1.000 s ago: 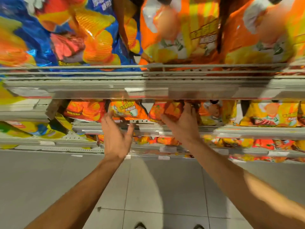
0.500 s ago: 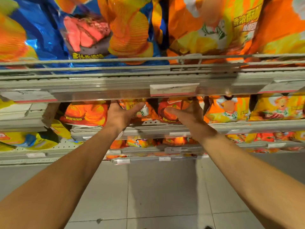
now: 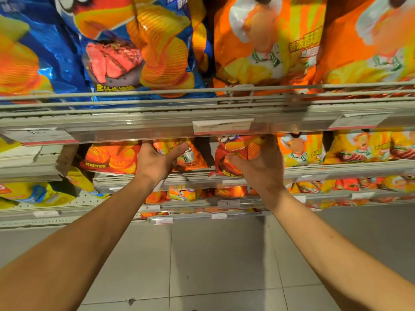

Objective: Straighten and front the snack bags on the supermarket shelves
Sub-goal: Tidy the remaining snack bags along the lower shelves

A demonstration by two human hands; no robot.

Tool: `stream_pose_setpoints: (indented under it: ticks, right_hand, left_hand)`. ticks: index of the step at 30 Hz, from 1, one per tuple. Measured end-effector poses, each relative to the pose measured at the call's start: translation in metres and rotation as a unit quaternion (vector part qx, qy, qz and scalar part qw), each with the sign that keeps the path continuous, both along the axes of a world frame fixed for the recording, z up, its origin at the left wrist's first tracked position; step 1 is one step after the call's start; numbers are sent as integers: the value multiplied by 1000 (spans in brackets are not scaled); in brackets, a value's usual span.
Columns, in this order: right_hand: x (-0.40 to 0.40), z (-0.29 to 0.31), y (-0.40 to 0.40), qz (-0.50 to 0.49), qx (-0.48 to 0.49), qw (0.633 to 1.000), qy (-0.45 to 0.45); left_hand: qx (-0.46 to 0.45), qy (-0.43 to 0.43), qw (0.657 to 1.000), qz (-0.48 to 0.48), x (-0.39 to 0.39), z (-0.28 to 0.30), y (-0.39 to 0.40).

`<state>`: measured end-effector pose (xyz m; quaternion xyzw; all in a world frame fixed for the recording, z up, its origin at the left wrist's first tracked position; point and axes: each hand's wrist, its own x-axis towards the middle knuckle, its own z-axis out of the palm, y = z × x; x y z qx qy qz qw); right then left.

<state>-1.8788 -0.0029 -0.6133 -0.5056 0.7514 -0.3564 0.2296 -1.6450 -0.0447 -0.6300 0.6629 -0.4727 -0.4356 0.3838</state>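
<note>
On the second shelf down, far left, a red-orange ridged-chip bag (image 3: 111, 157) leans back untouched, just beside the left hand (image 3: 155, 161). That hand reaches under the upper shelf edge (image 3: 134, 129) and grips an orange-yellow snack bag (image 3: 187, 156), thumb across its front and fingers curled behind its left side. A dark gap separates this bag from the next one. There the right hand (image 3: 261, 167) holds a red chip bag (image 3: 231, 158) — thumb on the lower front, fingers wrapped round its right edge — and the bag's bottom corner overhangs the shelf lip (image 3: 336, 170). The two hands are apart, each closed on its own bag. Further right, a striped orange bag (image 3: 301, 149) and a yellow bag (image 3: 359, 147) already stand facing out.

The step in hand looks like pulling both bags forward and squaring them to the lip. Done well, each bag would be drawn until its base meets the front rail rather than hanging over it, then tipped upright so the printed face shows. The grip should stay light: these are air-filled pouches and a hard squeeze would crush the chips or crease the front. The red bag appears tilted, so turning its lower corner back inside the rail seems the first correction, then closing the gap between the two.
</note>
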Motion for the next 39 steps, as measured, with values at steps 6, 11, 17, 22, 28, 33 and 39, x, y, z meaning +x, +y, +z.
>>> stream_pose_setpoints:
  ticks: [6, 11, 17, 22, 28, 33, 39]
  right_hand:
    - [-43, 3, 60, 10, 39, 992, -122]
    - [-91, -7, 110, -32, 41, 987, -150]
    - [-136, -16, 136, -91, 48, 982, -157]
    - [-140, -18, 145, -92, 59, 980, -163]
    - [-119, -10, 143, -36, 76, 982, -169]
    - [-79, -3, 134, -1, 81, 984, -157]
    - [-4, 5, 105, 57, 69, 985, -147]
  left_hand:
    - [-73, -48, 995, 57, -47, -3, 8]
    - [-73, -72, 994, 42, -103, -3, 12]
    - [-75, -127, 989, -2, -159, -6, 14]
    - [-63, -166, 984, 28, -182, -11, 20]
    - [-32, -188, 982, -1, -178, -13, 20]
    - [-62, -274, 950, -134, -142, -10, 29]
    - [-172, -381, 906, -70, -52, -14, 67]
